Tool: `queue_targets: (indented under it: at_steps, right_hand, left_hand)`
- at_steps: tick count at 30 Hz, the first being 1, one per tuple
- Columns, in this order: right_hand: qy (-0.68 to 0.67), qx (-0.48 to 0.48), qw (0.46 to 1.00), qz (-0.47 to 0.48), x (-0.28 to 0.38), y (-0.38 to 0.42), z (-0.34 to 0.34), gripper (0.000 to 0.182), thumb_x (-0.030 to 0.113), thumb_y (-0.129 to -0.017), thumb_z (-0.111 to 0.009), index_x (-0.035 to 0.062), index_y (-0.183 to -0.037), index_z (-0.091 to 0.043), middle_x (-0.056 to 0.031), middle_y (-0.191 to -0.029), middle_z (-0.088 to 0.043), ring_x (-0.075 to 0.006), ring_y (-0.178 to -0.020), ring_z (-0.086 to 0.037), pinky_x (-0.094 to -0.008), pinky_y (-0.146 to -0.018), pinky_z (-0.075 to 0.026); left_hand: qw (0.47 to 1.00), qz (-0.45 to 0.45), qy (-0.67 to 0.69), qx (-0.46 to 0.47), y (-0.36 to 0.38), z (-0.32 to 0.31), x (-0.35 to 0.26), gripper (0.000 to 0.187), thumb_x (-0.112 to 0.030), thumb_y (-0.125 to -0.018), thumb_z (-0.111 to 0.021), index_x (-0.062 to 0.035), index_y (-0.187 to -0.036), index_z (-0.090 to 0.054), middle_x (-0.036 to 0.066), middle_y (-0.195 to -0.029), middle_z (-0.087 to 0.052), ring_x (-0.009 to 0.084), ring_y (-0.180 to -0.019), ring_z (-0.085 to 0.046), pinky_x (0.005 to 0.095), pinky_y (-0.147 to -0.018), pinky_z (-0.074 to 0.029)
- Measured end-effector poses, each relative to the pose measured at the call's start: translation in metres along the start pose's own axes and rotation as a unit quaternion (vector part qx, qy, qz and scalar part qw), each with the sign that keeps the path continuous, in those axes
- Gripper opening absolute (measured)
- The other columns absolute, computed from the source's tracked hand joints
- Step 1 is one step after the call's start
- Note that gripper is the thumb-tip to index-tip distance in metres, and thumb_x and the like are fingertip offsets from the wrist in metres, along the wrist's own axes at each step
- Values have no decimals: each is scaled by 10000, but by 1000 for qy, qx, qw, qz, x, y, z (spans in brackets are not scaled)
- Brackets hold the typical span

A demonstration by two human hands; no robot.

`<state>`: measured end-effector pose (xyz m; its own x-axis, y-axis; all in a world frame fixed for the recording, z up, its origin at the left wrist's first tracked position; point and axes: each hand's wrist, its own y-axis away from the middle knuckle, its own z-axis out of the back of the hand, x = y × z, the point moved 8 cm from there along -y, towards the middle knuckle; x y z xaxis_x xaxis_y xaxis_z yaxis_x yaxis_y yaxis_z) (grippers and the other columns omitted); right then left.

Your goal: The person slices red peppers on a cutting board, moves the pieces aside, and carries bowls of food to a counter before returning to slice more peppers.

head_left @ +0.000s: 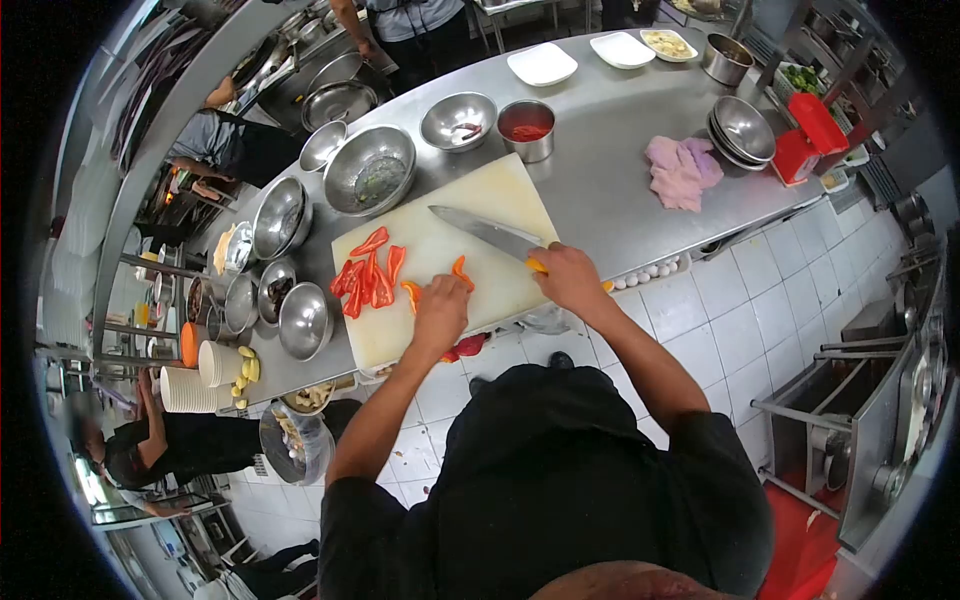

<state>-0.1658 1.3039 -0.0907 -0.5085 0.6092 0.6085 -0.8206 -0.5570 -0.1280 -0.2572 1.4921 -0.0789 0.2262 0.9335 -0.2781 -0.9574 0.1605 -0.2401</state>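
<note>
My right hand point(568, 278) is wrapped around the yellow handle of a large kitchen knife point(485, 230). The blade lies low over the white cutting board point(500, 185), pointing toward its far side. Near the board's close edge, my left hand point(441, 308) has its fingers closed on a piece of orange pepper point(411, 293); part of it is covered by the fingers. Another curved orange pepper piece point(461, 270) shows just beyond the fingertips. To the left, several red pepper pieces point(378, 280) lie in a loose pile on the board.
Metal bowls point(370, 170) line the board's far and left sides. Behind it stands a pot of red sauce point(527, 131). A pink cloth point(682, 172), stacked bowls point(741, 133) and a red scale point(806, 138) are at right. Below left is a lined bin point(297, 442). Other people work nearby.
</note>
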Motion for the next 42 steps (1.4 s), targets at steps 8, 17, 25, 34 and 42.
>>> queue_targets:
  at_steps: [8,17,25,34,42]
  right_hand:
    - [63,-218,971,78,-29,-160,53,336,112,-798,-696,60,-1128,-657,-192,-1184,-580,-379,-1033,-613,-476,-868,-527]
    - [152,-115,982,13,-100,-163,30,174,93,-851,-587,40,-989,-678,-178,-1017,-605,-377,-935,-626,-484,-800,-531]
    - [10,-227,973,31,-51,-85,77,263,87,-844,-669,53,-1103,-692,-164,-1016,-653,-314,-806,-655,-415,-711,-542]
    - [-110,-41,992,42,13,-38,42,263,147,-844,-693,26,-1077,-693,-194,-924,-665,-361,-814,-659,-450,-763,-533]
    - [10,25,997,67,22,-26,-5,313,173,-804,-714,36,-1083,-681,-206,-965,-652,-399,-914,-623,-475,-855,-503]
  left_hand:
    - [995,63,45,-61,15,-7,-10,224,12,-799,-652,27,-1021,-671,151,-1083,-595,336,-1070,-557,422,-955,-472]
    - [989,107,61,-84,16,-12,6,189,3,-812,-662,40,-997,-679,156,-1081,-599,344,-1040,-566,433,-923,-488]
    - [973,157,96,-142,13,12,16,117,-3,-858,-632,35,-967,-649,155,-1032,-636,318,-973,-617,403,-873,-513]
    - [729,377,571,-28,-4,5,48,203,-148,-967,-507,19,-981,-620,60,-835,-625,156,-759,-642,311,-722,-566]
    - [784,393,478,48,-19,-69,91,234,-147,-972,-561,-16,-1158,-618,85,-983,-667,162,-857,-649,299,-754,-558]
